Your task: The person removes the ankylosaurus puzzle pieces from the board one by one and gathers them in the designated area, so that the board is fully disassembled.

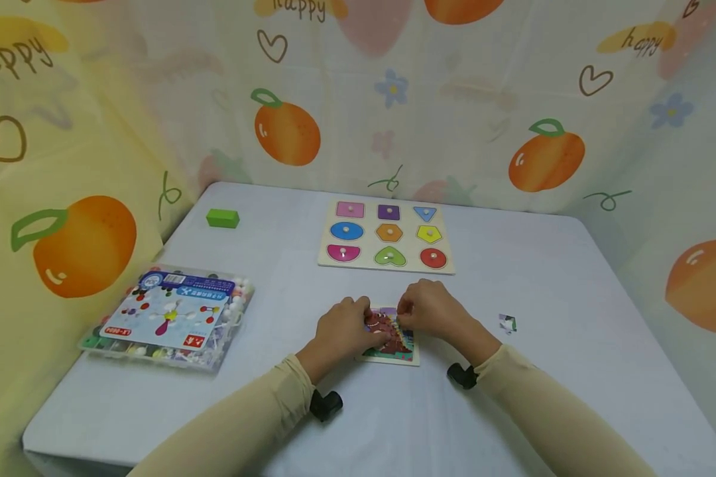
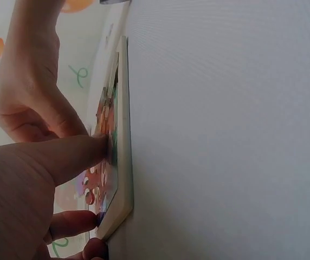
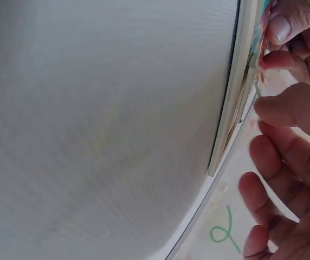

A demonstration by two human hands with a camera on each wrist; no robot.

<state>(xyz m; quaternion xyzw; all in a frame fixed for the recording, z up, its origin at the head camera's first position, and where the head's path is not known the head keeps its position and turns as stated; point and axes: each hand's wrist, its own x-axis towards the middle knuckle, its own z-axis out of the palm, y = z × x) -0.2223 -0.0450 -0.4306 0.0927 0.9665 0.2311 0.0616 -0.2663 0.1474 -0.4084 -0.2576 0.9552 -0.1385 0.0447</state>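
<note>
A small jigsaw puzzle (image 1: 388, 358) with a reddish-brown cartoon animal lies in a pale tray in front of me. My left hand (image 1: 341, 331) steadies it from the left: the thumb presses on the picture while other fingers touch the edge. Over the puzzle's upper right part, my right hand (image 1: 432, 310) pinches a puzzle piece (image 3: 258, 89) between thumb and index finger, mostly hidden by the fingers. In the right wrist view, its other fingers are loosely bent. Right of the hands, a loose piece (image 1: 507, 323) lies on the table.
Behind the puzzle lies a wooden shape board (image 1: 384, 270) with knobbed coloured shapes. At left is a clear plastic case (image 1: 205, 361) of coloured balls with a printed sheet. A green block (image 1: 223, 218) sits at the back left of the white table (image 1: 531, 265).
</note>
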